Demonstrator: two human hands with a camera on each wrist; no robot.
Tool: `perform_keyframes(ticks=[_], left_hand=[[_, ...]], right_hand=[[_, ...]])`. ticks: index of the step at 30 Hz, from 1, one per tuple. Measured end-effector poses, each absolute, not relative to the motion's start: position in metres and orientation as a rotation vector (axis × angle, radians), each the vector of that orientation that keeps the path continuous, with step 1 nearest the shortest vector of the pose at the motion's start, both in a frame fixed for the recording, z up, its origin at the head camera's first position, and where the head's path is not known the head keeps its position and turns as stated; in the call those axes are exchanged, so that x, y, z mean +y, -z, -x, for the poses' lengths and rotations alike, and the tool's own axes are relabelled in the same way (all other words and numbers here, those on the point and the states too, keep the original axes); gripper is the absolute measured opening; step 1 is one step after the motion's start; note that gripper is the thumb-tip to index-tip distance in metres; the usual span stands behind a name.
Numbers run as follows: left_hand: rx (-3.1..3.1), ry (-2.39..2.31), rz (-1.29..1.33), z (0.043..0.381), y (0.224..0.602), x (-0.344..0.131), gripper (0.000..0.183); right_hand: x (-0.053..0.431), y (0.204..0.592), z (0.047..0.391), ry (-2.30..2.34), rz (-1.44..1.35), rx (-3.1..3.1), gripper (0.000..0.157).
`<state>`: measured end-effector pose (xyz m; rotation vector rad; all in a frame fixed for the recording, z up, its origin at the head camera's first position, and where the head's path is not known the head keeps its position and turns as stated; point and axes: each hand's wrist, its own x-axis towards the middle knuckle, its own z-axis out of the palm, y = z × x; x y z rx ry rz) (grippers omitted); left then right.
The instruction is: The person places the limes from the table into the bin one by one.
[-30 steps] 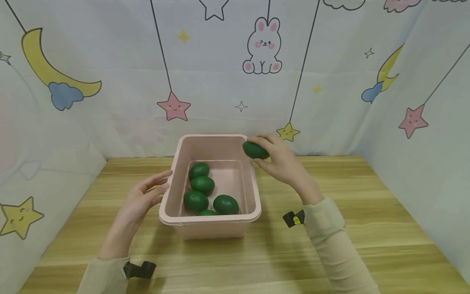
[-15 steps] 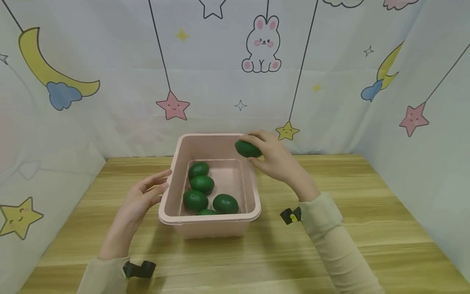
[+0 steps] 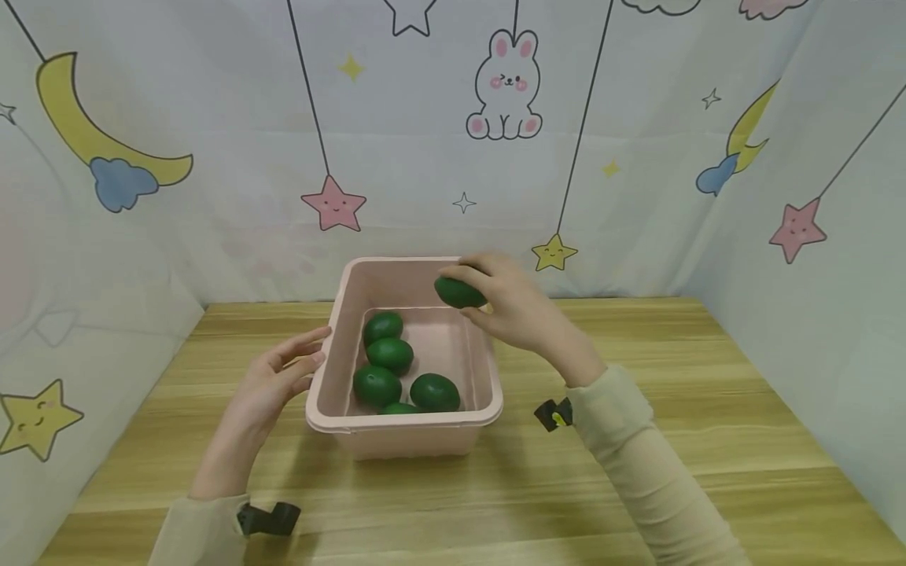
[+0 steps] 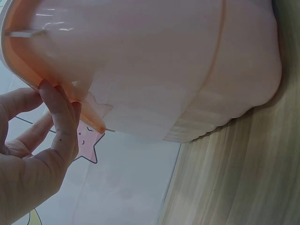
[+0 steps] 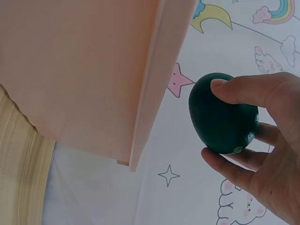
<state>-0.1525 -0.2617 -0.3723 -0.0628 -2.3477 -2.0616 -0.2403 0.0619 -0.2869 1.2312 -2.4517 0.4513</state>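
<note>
My right hand [image 3: 513,303] holds a dark green avocado [image 3: 458,292] between thumb and fingers, above the far right part of a pink plastic bin [image 3: 406,420]. In the right wrist view this avocado [image 5: 220,115] shows a small yellow-green stem spot, and the bin's wall [image 5: 79,70] is beside it. At the bin's left side, my left hand [image 3: 283,373] touches the outside of the rim with its fingertips; the left wrist view shows the fingers [image 4: 61,115] against the rim's edge. Several avocados [image 3: 390,356] lie inside, one [image 3: 400,409] partly hidden by the near wall.
The bin stands on a wood-grain table [image 3: 602,472]. A white cloth [image 3: 418,157] printed with stars, moons and a rabbit hangs behind and along both sides. A black strap piece [image 3: 269,519] sticks out at the left cuff, another [image 3: 552,414] at the right.
My right hand has carried the avocado leftward, from the bin's right rim to over its inside. The left hand, the bin and the avocados in it stay as they were.
</note>
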Motion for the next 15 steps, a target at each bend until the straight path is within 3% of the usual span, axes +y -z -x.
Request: perform_keyframes(ticks=[15], left_hand=[[-2.34,2.065,0.065,0.151,0.372,-0.261,0.052]], right_hand=[[0.046,0.289,0.236,-0.413,-1.35,-2.441,0.051]])
